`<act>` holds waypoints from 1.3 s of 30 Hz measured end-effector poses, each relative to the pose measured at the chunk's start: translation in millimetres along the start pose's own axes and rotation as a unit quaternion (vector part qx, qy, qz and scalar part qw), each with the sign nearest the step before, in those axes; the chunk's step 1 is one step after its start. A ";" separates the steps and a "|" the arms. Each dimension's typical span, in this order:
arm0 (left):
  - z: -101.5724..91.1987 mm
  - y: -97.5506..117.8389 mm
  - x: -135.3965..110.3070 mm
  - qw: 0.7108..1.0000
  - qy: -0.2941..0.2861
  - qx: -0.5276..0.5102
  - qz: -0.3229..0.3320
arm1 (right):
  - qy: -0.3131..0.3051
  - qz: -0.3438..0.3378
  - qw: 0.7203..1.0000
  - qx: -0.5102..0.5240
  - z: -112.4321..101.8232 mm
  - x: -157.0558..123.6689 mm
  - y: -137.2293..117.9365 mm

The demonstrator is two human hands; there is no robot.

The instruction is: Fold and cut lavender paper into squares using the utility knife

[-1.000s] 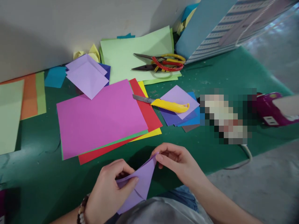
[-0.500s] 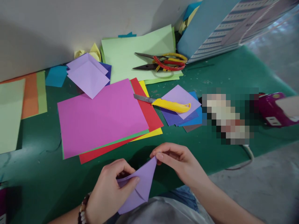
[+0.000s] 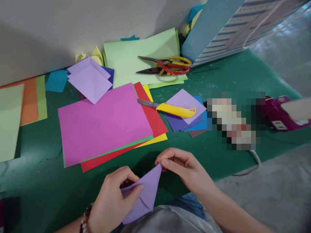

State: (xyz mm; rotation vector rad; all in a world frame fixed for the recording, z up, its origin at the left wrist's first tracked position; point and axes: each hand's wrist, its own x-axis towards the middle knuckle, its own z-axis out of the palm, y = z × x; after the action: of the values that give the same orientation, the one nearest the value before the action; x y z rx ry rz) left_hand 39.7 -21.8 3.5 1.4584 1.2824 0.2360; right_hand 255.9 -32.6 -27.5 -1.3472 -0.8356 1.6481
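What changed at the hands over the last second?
The top corner of the purple folded paper dropped slightly and straightened into a point at the right hand. The left hand kept its hold on the paper. The yellow-handled utility knife and the scissors stayed put.

Passage: green tabletop [image 3: 233,76], upper right, between red-handled scissors [image 3: 167,66] and a pixelated object [image 3: 233,121], too blurred to identify. Obstructions: magenta paper stack [image 3: 102,124], centre left; yellow utility knife [image 3: 175,110], centre; lilac paper squares [image 3: 186,102] beside it.
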 end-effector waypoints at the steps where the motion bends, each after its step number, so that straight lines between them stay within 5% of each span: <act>1: 0.1 -0.4 0.2 1.000 -0.002 -0.001 -0.001 | -0.001 0.000 1.000 0.004 0.0 -0.1 0.7; 19: 2.2 -2.3 2.2 0.999 -0.019 -0.030 -0.030 | -0.042 0.071 0.996 0.035 -3.3 2.8 -7.1; 39: 3.0 -2.3 3.8 0.998 -0.025 -0.038 -0.038 | -0.013 0.030 0.999 0.033 -4.0 1.9 -0.8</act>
State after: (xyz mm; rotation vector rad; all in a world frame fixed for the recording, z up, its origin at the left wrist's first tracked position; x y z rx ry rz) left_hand 42.1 -21.0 -1.2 1.3407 1.2721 0.1948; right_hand 259.8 -30.7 -28.4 -1.3185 -0.7559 1.7279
